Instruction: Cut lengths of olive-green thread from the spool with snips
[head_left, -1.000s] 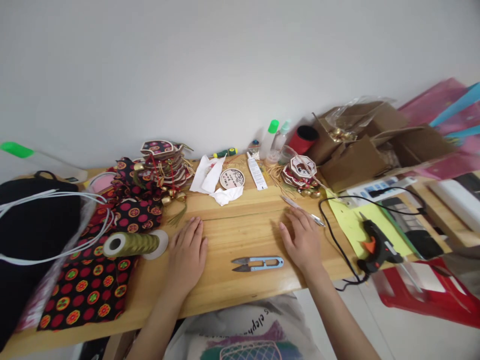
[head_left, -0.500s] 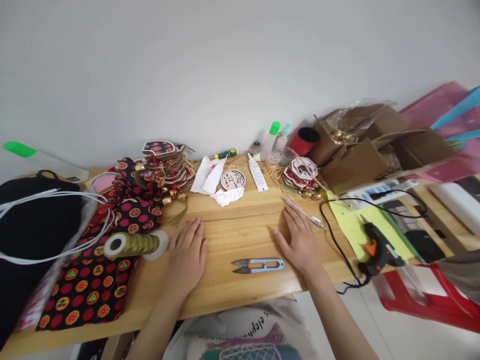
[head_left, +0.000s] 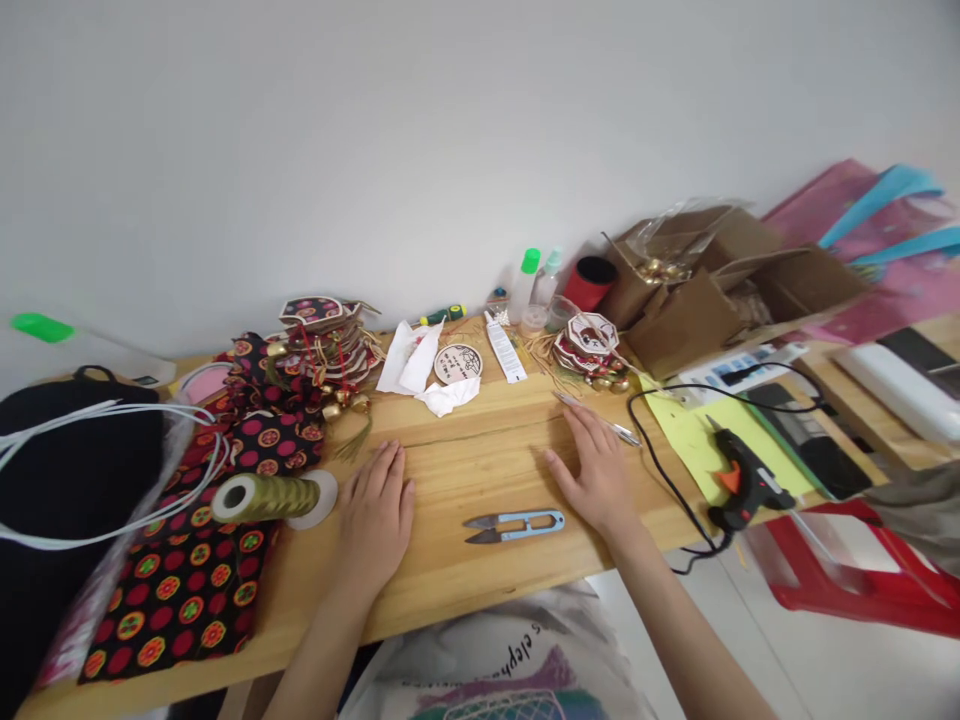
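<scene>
A thin olive thread (head_left: 480, 434) lies stretched across the wooden table between my two hands. My left hand (head_left: 379, 515) rests flat, palm down, with its fingertips at the thread's left end. At the other end my right hand (head_left: 596, 470) lies flat too, thumb spread, fingertips beside a pen (head_left: 615, 428). Thread snips (head_left: 514, 525) with light blue handles lie between the hands, nearer the table's front edge. Left of my left hand, a spool of olive thread (head_left: 277, 497) lies on its side, partly over patterned black fabric (head_left: 187, 600).
Stacked octagonal ornaments with bells (head_left: 330, 340) stand at the back left, with a smaller stack (head_left: 592, 345) at the back right. A round wooden disc (head_left: 457, 364) lies by white tissue (head_left: 409, 357). Cardboard boxes (head_left: 690, 335) and a black glue gun (head_left: 742, 485) are on the right.
The view has turned slightly to the right. My hands, the thread and the snips keep about the same places on the table.
</scene>
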